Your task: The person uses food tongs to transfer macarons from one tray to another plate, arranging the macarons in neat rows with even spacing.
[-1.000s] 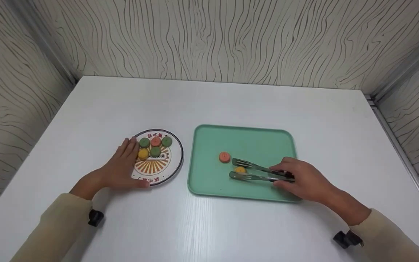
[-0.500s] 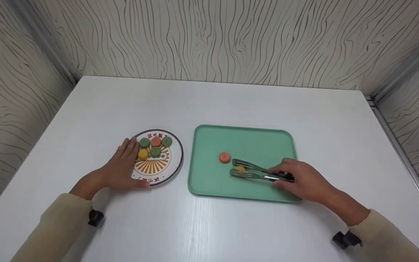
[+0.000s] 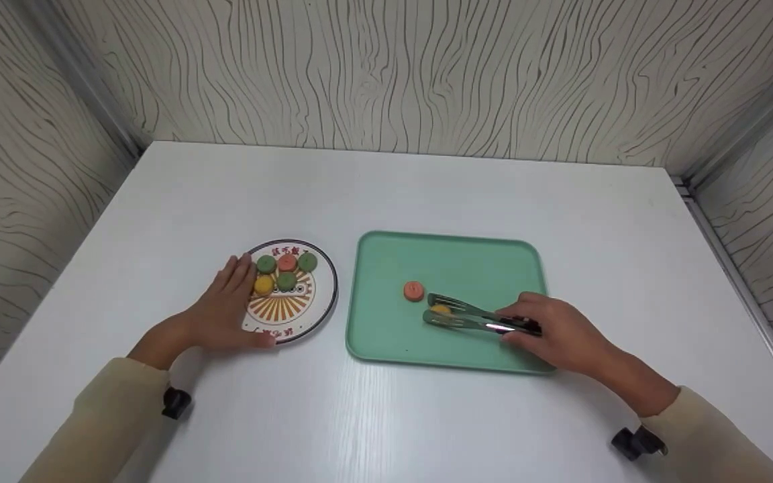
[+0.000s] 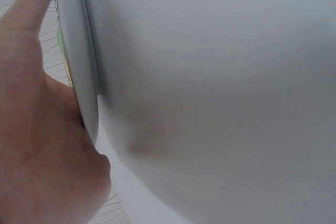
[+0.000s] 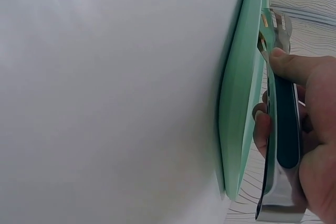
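My right hand (image 3: 561, 332) grips metal tongs (image 3: 472, 324) with dark handles over the right part of a green tray (image 3: 386, 339). The tongs' tips stand on both sides of a small round yellow piece (image 3: 441, 309), partly hidden by the nearer arm. Whether both tips touch it I cannot tell. Left of the tips lies a round orange-pink piece (image 3: 413, 291). My left hand (image 3: 215, 312) rests along the left rim of a round white plate (image 3: 323, 298), fingers straight and thumb at the near rim. The left wrist view shows the palm beside the plate's edge (image 4: 79, 61).
On the plate sit three green pieces (image 3: 286, 281), one orange-pink piece (image 3: 286, 262) and one yellow piece (image 3: 264, 286). Plate and tray stand apart on a white table (image 3: 373, 416). Wood-patterned panels (image 3: 386, 74) rise behind and at both sides.
The tongs' tips have drawn closer together around the yellow piece, the nearer arm now covering more of it. My left hand and the plate have stayed put.
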`<state>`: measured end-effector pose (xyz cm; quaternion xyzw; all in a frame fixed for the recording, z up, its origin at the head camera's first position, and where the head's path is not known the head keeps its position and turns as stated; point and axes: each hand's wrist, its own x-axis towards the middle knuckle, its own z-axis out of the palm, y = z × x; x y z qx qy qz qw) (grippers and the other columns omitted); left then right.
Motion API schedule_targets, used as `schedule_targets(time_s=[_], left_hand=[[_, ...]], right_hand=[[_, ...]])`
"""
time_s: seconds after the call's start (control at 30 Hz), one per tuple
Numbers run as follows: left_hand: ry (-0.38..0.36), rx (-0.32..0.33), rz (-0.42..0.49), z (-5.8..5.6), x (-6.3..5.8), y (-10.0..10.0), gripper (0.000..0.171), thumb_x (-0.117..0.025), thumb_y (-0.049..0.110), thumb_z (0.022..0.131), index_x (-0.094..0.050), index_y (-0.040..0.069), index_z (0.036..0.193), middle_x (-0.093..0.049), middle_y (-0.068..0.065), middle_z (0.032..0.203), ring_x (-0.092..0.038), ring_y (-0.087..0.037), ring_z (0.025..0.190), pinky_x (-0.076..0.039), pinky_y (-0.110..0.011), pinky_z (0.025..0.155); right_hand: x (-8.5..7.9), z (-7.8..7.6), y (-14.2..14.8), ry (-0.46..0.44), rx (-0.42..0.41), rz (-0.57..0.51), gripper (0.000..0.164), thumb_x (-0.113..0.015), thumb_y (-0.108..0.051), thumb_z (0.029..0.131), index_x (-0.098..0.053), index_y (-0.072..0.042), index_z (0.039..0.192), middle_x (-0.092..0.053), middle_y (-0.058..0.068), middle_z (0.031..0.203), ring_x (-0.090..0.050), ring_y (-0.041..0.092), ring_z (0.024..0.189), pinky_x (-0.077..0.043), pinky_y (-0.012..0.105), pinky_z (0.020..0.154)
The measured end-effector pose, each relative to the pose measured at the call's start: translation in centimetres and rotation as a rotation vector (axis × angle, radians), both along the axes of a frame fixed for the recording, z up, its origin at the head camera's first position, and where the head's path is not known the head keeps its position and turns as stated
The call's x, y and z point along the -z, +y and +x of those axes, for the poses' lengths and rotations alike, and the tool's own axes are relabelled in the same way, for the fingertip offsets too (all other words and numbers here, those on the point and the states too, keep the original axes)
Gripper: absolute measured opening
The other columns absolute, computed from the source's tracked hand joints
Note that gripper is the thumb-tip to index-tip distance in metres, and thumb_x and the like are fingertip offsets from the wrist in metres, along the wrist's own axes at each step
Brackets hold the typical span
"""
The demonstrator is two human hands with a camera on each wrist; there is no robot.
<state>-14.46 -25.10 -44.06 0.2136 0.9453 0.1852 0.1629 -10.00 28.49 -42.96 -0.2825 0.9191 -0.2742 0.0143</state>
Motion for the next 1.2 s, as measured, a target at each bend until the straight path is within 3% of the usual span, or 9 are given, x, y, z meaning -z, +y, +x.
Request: schedule_targets(time_s=[0.27,0.77,1.2], left_hand=[[-0.003,0.001,-0.022,-0.4,0.8,-0.3,0.137,-0.071,0.074,0.077,-0.001,-0.013,0.157,0.011,-0.028,0.166,0.018,-0.044,0.152,0.0,-0.059,0.122],[-0.019,-0.015,-0.029,-0.4,0.8,-0.2,0.138,-0.07,0.077,0.075,-0.002,-0.011,0.158,0.01,-0.025,0.167,0.017,-0.042,0.153,-0.001,-0.059,0.122],[-0.027,-0.016,-0.012,0.2,-1.0,0.4,0.133,-0.074,0.07,0.078,-0.006,-0.014,0.157,0.005,-0.03,0.166,0.011,-0.048,0.152,-0.005,-0.061,0.122]], right_hand=[[-0.1,-0.1,-0.1,0.021,-0.005,0.008,0.026,-0.079,-0.022,0.092,-0.077,-0.015,0.116,-0.06,-0.013,0.092,-0.047,0.002,0.073,-0.042,0.023,0.062],[-0.7,-0.6,-0.3,0.026,-0.003,0.01,0.026,-0.079,-0.021,0.091,-0.077,-0.013,0.116,-0.059,-0.014,0.089,-0.047,0.003,0.072,-0.043,0.024,0.062],[-1.5,-1.3,-1.1,0.037,-0.015,-0.002,0.025,-0.078,-0.02,0.092,-0.076,-0.014,0.115,-0.06,-0.012,0.091,-0.048,0.004,0.074,-0.045,0.025,0.063]])
